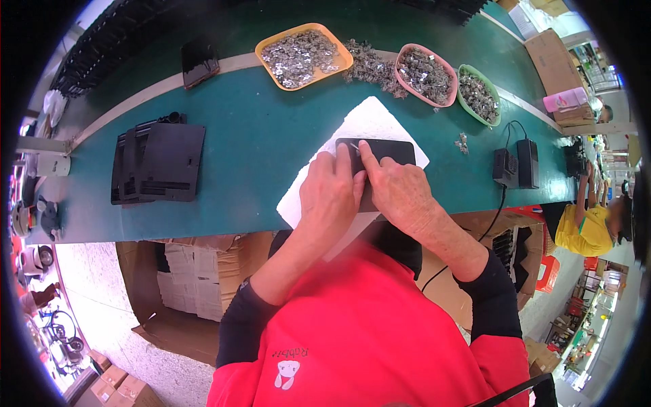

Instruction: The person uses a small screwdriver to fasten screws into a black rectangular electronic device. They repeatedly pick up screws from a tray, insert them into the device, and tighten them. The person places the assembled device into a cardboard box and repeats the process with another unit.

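Note:
A flat black plastic panel [397,150] lies on a white foam sheet [369,117] at the bench edge in front of me. My left hand [330,188] grips its left side, the index fingertip at the far left corner. My right hand [401,195] bears on the panel from the right, index finger pressed down beside the left fingertip and the other fingers bent. Between the two fingertips shows a small shiny sliver, too small to name. The hands cover the near part of the panel.
Small metal clips fill a yellow tray [265,60], a pink tray [449,95] and a green tray [497,117], with a loose heap [373,66] between. Black panels [169,159] are stacked left. A corded black device [527,164] stands right. Cardboard boxes [146,298] sit below.

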A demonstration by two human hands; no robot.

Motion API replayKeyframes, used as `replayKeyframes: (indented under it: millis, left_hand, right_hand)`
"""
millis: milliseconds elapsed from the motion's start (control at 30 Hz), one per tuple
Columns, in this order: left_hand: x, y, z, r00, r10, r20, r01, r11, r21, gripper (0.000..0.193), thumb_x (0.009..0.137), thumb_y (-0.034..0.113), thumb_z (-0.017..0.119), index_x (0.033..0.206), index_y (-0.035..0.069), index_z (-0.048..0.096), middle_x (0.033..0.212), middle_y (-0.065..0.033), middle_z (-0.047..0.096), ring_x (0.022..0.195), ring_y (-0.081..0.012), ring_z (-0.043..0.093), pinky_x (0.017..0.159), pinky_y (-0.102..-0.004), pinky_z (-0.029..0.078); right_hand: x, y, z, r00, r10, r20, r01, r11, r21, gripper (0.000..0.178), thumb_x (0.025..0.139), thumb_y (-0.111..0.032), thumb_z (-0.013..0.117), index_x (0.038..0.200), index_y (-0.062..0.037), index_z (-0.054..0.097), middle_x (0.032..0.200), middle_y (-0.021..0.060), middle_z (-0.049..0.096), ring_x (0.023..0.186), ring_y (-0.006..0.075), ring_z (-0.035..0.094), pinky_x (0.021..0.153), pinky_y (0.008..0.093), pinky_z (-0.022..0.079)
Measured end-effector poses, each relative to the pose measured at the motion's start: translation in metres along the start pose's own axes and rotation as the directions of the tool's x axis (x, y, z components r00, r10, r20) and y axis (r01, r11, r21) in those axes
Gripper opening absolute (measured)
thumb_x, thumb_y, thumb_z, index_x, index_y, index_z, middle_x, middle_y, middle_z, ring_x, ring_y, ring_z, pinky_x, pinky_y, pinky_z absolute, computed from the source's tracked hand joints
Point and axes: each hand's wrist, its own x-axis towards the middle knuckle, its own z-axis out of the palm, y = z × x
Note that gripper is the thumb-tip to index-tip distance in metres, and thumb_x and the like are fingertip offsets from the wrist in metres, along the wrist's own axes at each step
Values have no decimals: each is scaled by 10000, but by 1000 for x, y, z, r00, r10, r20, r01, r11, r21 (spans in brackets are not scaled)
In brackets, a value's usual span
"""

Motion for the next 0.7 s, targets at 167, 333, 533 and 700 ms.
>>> replayKeyframes:
  millis: [167,333,533,700]
  left_hand:
    - [0,-1,1,1000,11,-10,-11,1000,-12,507,798,161,691,1203,-82,507,905,-173,528,809,-307,565,636,-378,482]
    - [1,-2,1,1000,14,-5,-14,1000,-22,483,810,138,664,1205,-84,499,893,-168,522,799,-306,564,636,-385,478]
    - [1,-4,2,1000,-2,13,3,998,-56,463,822,104,625,1218,-86,480,891,-171,518,808,-317,560,654,-402,470]
    - [1,-6,4,1000,5,-2,-5,997,-78,467,818,98,619,1220,-87,471,891,-174,515,814,-323,554,657,-408,469]
  right_hand:
    - [-1,0,3,1000,9,-24,-9,1000,4,487,849,-160,582,1299,-18,459,687,129,625,577,293,663,513,388,532]
    - [2,-5,-3,998,37,51,-36,999,-22,532,849,-139,556,1354,-18,440,724,127,616,595,286,649,536,386,532]
    - [10,-11,-9,987,86,137,-85,996,-14,529,866,-147,532,1366,-3,438,714,159,636,614,316,656,568,419,539]
    - [18,-11,-20,975,28,220,-27,1000,-7,513,861,-140,537,1322,66,448,670,184,642,627,331,663,573,428,540]
